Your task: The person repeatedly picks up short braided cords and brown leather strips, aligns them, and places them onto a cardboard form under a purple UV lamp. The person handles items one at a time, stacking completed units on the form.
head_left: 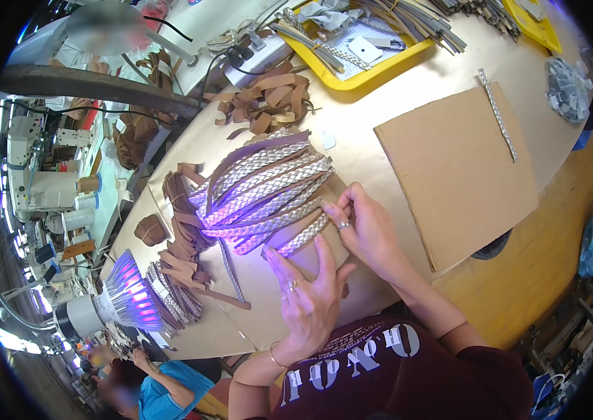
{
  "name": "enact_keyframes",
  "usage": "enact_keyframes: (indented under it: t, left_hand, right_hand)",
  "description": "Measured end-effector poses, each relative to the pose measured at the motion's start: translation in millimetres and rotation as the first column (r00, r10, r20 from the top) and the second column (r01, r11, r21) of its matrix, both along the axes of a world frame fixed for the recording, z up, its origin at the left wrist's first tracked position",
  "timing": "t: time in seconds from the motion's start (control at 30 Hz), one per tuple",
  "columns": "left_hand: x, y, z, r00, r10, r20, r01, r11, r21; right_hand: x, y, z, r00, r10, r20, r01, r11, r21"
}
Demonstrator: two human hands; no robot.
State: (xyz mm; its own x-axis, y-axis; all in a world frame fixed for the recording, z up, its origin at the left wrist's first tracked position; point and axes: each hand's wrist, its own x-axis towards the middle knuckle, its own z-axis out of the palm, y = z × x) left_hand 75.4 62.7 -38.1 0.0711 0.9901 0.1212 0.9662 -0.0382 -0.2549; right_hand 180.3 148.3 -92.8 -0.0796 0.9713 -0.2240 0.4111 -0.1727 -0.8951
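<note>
Several silvery braided straps (268,168) lie side by side in a fanned row, with brown strips (240,155) between them, on a piece of brown board (342,253). Purple light falls on their left ends. My right hand (366,231) is closed, thumb and finger pinching the right end of a braided strap near the row's front edge. At the front of the row, the nearest braided strap (303,236) lies between the outstretched fingers of my left hand (303,297). That hand is open, fingertips resting by the strap's two ends.
A lit lamp (128,297) stands left, beside bundles of brown strips (184,238). Loose brown strips (272,98) pile up behind. A yellow tray (356,80) is at the back. One braided piece (498,115) lies on a cardboard sheet (450,175) at right. Another person (170,388) sits lower left.
</note>
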Motion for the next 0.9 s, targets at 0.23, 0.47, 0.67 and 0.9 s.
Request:
enact_keyframes:
  t: [0.23, 0.47, 0.67, 0.9]
  left_hand:
    - [-1.2, -3.0, -1.2, 1.000, 0.015, 0.015, -0.015, 1.000, -0.010]
    - [-1.4, -8.2, -8.8, 0.984, 0.056, 0.167, -0.059, 0.998, 0.009]
    - [-15.9, -16.0, -3.0, 0.943, -0.038, 0.330, 0.031, 0.999, 0.027]
    - [-28.8, -20.7, 16.8, 0.843, -0.158, 0.514, 0.054, 0.976, 0.211]
  right_hand:
    - [-3.7, -4.9, -19.3, 0.993, -0.081, -0.091, 0.078, 0.996, -0.030]
    - [16.3, -5.9, -2.8, 0.808, -0.194, -0.556, 0.060, 0.966, -0.251]
    - [23.7, -2.4, 14.5, 0.774, -0.070, -0.629, -0.113, 0.963, -0.246]
    - [34.7, -18.5, 12.6, 0.812, -0.175, -0.557, -0.018, 0.946, -0.323]
